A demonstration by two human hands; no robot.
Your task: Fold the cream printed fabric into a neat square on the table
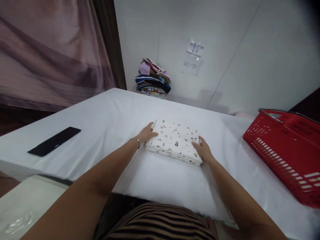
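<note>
2 hands are at the sides of a folded white cloth (177,136) with little pictures on it. The cloth lies flat between the near edge and far edge of the white-covered table (100,123). The left hand (147,134) is at its left side, and the right hand (205,151) is at its right side. Each thumb is spread away from the pointing finger. The other fingers are partly hidden, so I can't tell if they pinch. It looks like a step of holding or neatening the fold. Any move from here seems to need 2 gentle hands, keeping the layers lined up.

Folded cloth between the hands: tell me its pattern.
The folded cloth is white with small scattered motifs, seen best in the head view.
</note>
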